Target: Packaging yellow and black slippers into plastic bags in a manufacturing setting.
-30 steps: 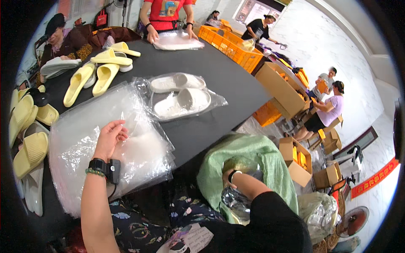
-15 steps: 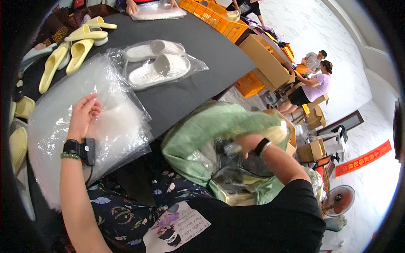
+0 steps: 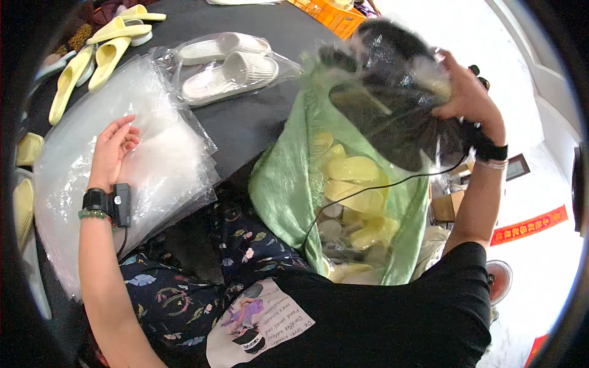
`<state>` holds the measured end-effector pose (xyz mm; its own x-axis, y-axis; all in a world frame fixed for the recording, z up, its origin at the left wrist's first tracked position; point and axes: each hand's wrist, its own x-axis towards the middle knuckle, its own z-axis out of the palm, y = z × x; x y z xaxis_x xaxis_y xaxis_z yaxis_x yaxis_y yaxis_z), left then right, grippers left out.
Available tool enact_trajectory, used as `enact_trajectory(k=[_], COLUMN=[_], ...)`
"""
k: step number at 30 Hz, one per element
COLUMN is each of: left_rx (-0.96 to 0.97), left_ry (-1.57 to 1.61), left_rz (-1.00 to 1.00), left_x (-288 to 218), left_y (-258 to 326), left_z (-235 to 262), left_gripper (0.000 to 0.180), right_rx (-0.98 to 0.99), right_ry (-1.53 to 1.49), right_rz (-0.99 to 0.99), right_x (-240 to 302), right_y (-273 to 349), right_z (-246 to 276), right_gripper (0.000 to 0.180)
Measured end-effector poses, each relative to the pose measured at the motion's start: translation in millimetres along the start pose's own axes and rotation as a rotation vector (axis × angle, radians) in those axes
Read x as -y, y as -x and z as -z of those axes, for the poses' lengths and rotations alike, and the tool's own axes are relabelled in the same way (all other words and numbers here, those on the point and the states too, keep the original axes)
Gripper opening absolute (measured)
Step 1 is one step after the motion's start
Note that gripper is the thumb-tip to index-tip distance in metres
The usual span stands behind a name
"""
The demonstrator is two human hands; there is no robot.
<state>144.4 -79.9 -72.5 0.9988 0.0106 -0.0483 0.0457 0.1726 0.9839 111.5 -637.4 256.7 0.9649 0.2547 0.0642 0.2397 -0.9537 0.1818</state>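
My right hand (image 3: 469, 98) grips a pair of dark slippers (image 3: 392, 101) in clear plastic, blurred by motion, above the mouth of a green woven sack (image 3: 282, 165). Inside the sack lie several yellow slippers (image 3: 362, 199), with greyish ones lower down. My left hand (image 3: 115, 144) rests on a fanned stack of clear plastic bags (image 3: 169, 178), its fingers loosely bent and apart, lifting nothing. Beyond the stack sits a pair of white slippers (image 3: 230, 80) in a clear bag.
Several loose yellow slippers (image 3: 110, 67) line the left side of the black table (image 3: 245, 126). An orange crate (image 3: 328, 18) stands past its far edge. From my right wrist a thin black cable (image 3: 374, 186) runs across the sack's opening. A fan (image 3: 500, 282) is at right.
My right hand has come up out of the green sack with the bagged dark slippers, moving up and right. The sack's mouth is stretched upward, showing yellow slippers. My left hand stays on the bags.
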Motion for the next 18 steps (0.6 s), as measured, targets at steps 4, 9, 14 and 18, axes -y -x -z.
enact_trajectory(k=[4,9,14,18], left_rx=[0.012,-0.004,-0.018,-0.037], left_ry=[0.036,0.041,0.078,0.067], left_rz=[-0.018,-0.006,-0.008,0.021], left_x=[2.6,-4.4,-3.4,-5.9], left_y=[-4.2,0.3,5.1,0.9], left_z=[-5.5,-10.3,-4.5,-13.9], left_gripper=[0.030,0.028,0.025,0.023], right_rx=[-0.304,-0.751,-1.108,-0.936], right_ry=[-0.032,0.082,-0.051,-0.085], right_rz=[0.080,0.258,0.333,0.397], right_x=[19.4,70.6,153.1,178.5], right_y=[-25.3,-85.3,-163.6,-205.7], right_z=[47.6,49.3,-19.4,-107.5], right_gripper=[0.108,0.098,0.050,0.082])
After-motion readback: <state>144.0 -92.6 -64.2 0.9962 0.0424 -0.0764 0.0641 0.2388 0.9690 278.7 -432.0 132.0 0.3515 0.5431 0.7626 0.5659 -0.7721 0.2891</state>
